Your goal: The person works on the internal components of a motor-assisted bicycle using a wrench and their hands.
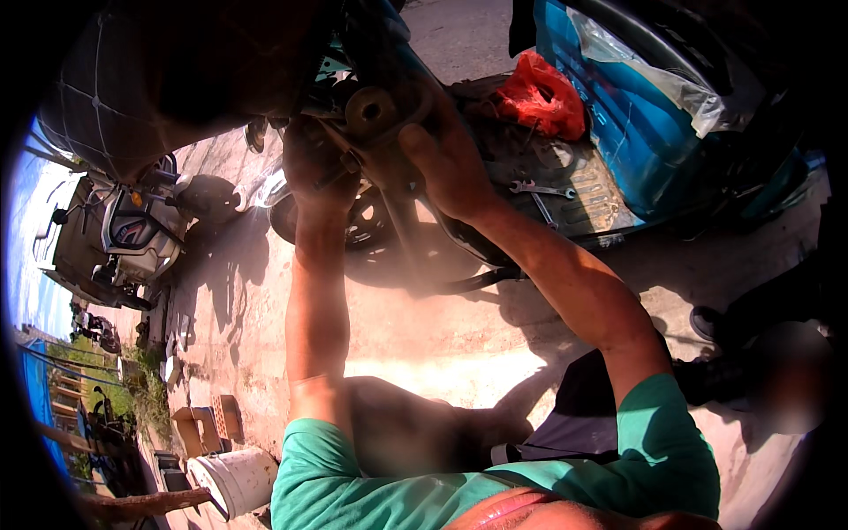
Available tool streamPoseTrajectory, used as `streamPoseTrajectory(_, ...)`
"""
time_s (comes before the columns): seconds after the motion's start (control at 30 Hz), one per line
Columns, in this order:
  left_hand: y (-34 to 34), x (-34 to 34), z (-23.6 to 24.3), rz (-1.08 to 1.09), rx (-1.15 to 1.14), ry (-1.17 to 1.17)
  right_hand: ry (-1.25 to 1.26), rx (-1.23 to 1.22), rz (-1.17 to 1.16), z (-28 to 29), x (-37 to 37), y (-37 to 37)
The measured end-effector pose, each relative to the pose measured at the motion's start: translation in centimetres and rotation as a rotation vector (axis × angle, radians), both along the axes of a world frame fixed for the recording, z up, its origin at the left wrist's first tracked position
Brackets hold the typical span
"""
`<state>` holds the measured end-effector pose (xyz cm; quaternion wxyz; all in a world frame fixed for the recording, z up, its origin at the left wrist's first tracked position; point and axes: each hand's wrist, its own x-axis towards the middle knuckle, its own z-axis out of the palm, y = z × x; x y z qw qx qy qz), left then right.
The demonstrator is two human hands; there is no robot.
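Observation:
A dusty metal arm with a round, holed bushing end (369, 110) sits in shade under the dark front of a vehicle. My right hand (455, 172) grips this arm from the right, its thumb near the bushing and its other fingers mostly hidden behind. On the left, my left hand (320, 163) is closed beside the arm. A short dark piece shows at its fingers, but shadow hides what it is. Below the hands is a dark wheel-like round part (364, 216), partly covered by the arm.
To the right, wrenches (541, 190) and a red plastic bag (541, 95) lie on the footboard (609, 190) by a blue panel (609, 106). A three-wheeled vehicle (137, 225) stands at left. A white bucket (234, 481) and bricks (227, 417) are lower left. Another person's shoe (704, 323) is at right.

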<state>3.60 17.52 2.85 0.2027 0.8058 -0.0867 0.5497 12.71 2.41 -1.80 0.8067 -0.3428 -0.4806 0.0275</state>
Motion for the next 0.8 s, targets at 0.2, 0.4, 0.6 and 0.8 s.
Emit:
streamPoseTrajectory(0.2, -0.5, 0.0, -0.2, -0.608, -0.723, 0.009, -0.032, -0.04, 0.01, 0.0, 0.2, -0.1)
streamPoseTrajectory(0.4, -0.7, -0.2, -0.2, -0.759, -0.958, -0.01, 0.011, -0.019, 0.006, 0.1, -0.1, -0.2)
streamPoseTrajectory(0.6, 2.9, 0.2, -2.9, -0.604, -0.694, -0.028, 0.007, -0.035, 0.034, 0.7, -0.5, -0.6)
streamPoseTrajectory(0.8, 0.0, 0.2, -1.2, -0.829, -0.913, 0.053, 0.009, -0.027, 0.003, 0.1, 0.1, -0.1)
